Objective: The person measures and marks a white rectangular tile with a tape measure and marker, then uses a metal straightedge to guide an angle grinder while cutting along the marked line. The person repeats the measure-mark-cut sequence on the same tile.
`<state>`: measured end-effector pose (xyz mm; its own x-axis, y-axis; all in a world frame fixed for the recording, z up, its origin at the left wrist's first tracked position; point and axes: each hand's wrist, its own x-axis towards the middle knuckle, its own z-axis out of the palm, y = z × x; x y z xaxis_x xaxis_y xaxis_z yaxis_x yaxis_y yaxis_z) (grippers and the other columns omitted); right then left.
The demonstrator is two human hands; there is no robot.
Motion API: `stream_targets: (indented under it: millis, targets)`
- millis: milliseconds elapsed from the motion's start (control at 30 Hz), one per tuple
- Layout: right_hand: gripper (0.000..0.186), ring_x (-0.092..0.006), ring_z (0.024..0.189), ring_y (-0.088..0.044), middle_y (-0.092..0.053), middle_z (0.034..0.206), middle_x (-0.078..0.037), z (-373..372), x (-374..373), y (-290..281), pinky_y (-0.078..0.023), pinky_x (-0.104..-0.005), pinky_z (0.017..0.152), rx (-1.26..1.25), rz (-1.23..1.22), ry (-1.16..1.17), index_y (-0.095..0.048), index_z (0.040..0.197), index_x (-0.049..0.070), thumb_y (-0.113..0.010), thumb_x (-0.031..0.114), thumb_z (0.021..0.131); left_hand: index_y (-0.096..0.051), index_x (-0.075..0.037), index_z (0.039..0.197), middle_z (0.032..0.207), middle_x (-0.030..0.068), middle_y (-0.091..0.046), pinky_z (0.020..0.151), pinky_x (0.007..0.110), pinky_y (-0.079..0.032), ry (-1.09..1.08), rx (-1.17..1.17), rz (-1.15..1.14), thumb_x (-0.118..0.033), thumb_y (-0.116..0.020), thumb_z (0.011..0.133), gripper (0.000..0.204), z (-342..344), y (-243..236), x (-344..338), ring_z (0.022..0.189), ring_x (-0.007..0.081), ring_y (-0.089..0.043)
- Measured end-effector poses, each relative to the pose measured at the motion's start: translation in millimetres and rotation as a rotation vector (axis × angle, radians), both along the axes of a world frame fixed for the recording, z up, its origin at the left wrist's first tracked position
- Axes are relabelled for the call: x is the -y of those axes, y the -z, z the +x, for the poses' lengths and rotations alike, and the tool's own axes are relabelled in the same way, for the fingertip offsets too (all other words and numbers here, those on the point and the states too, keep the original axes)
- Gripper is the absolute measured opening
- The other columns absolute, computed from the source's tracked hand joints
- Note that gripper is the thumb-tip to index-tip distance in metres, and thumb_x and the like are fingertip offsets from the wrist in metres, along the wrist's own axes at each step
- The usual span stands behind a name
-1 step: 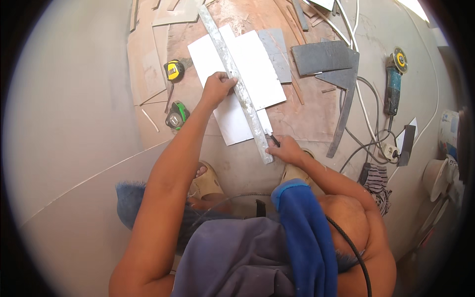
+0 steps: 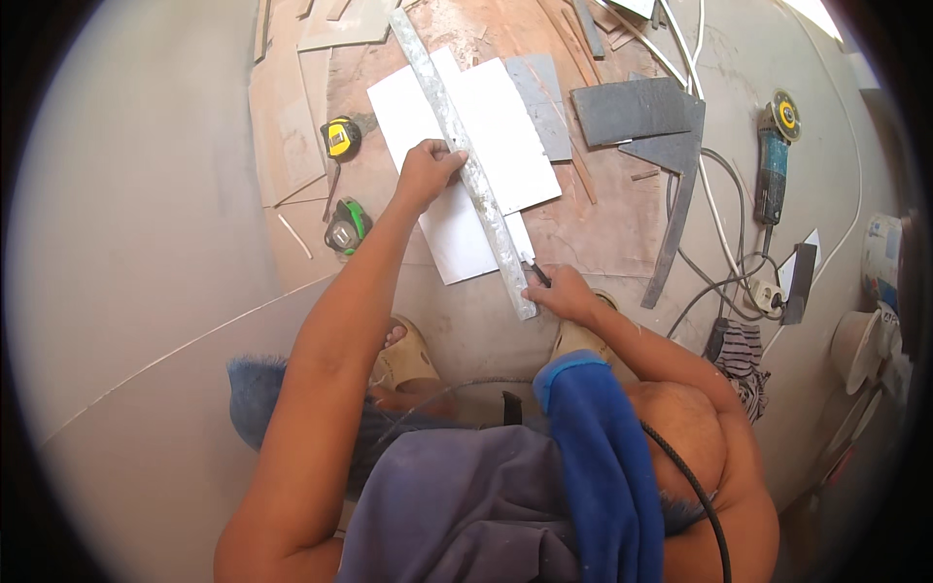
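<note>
A long pale, mottled straight bar (image 2: 491, 216) lies diagonally across two white boards (image 2: 515, 146). My left hand (image 2: 431, 175) grips the bar near its middle, thumb on top. At the bar's lower end, my right hand (image 2: 561, 293) is closed on a thin black tool (image 2: 540, 274), its front pointing at the lower white board beside the bar; I cannot make out exactly what the tool is. A yellow tape measure (image 2: 340, 137) and a green-and-black tape measure (image 2: 346, 229) lie to the left of the boards.
Dark grey offcuts (image 2: 632, 112) and tile scraps lie on a worn wooden sheet (image 2: 612, 233). At the right are an angle grinder (image 2: 773, 160), tangled cables, a power socket (image 2: 766, 296), a striped cloth (image 2: 741, 352) and buckets (image 2: 855, 350). My sandalled feet are below the boards.
</note>
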<state>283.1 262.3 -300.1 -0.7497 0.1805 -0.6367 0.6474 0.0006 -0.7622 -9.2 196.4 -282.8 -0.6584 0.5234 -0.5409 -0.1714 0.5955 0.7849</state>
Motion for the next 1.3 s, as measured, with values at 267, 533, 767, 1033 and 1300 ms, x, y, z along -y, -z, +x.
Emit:
stream_targets:
  millis: [267, 533, 767, 1033, 1300]
  targets:
    - [0.028, -0.0213, 0.064, -0.058, -0.062, 0.069, -0.009, 3.2, -9.8, 6.0, -0.047, -0.0363, 0.065, 0.022, -0.035, 0.084, -0.063, 0.076, 0.002, -0.073, 0.028, 0.078, -0.049, 0.009, 0.131, 0.083, 0.0049, -0.063, 0.067, 0.025, -0.05, 0.047, -0.131, 0.005, -0.019, -0.078, 0.083, 0.063, 0.4, 6.0, -5.9, 0.074, 0.0109, -0.06]
    - [0.025, -0.0173, 0.065, -0.055, -0.059, 0.067, -0.006, -0.2, -11.2, 9.5, -0.046, -0.0353, 0.064, 0.023, -0.112, 0.113, -0.062, 0.079, 0.002, -0.072, 0.025, 0.08, -0.041, 0.004, 0.144, 0.078, 0.0044, -0.062, 0.065, 0.027, -0.051, 0.1, -0.206, -0.035, -0.024, -0.079, 0.081, 0.078, 2.3, 6.6, -7.4, 0.069, 0.0123, -0.061]
    - [0.027, -0.023, 0.065, -0.057, -0.061, 0.07, -0.011, -1.0, -10.3, 14.9, -0.047, -0.0366, 0.065, -0.028, -0.003, 0.03, -0.062, 0.083, 0.003, -0.072, 0.028, 0.079, -0.039, 0.001, 0.147, 0.077, 0.0063, -0.063, 0.068, 0.031, -0.052, 0.163, -0.268, -0.058, -0.029, -0.078, 0.08, 0.084, -1.3, 15.6, -4.7, 0.072, 0.0158, -0.062]
    - [0.028, -0.0215, 0.065, -0.056, -0.06, 0.07, -0.01, -2.0, -15.2, 8.6, -0.047, -0.036, 0.066, 0.024, -0.038, 0.017, -0.061, 0.084, 0.001, -0.073, 0.027, 0.079, -0.035, 0.001, 0.15, 0.074, 0.0034, -0.061, 0.066, 0.028, -0.05, 0.209, -0.278, -0.08, -0.02, -0.076, 0.082, 0.082, -3.1, 10.6, -8.6, 0.068, 0.0126, -0.061]
    - [0.027, -0.0198, 0.064, -0.054, -0.059, 0.068, -0.008, -2.2, -18.3, 5.9, -0.046, -0.0355, 0.065, 0.005, -0.029, -0.002, -0.061, 0.081, 0.001, -0.072, 0.026, 0.079, -0.039, 0.001, 0.149, 0.076, 0.0078, -0.063, 0.069, 0.032, -0.052, 0.233, -0.293, -0.113, -0.029, -0.078, 0.079, 0.085, -4.6, 8.8, -9.1, 0.071, 0.0187, -0.063]
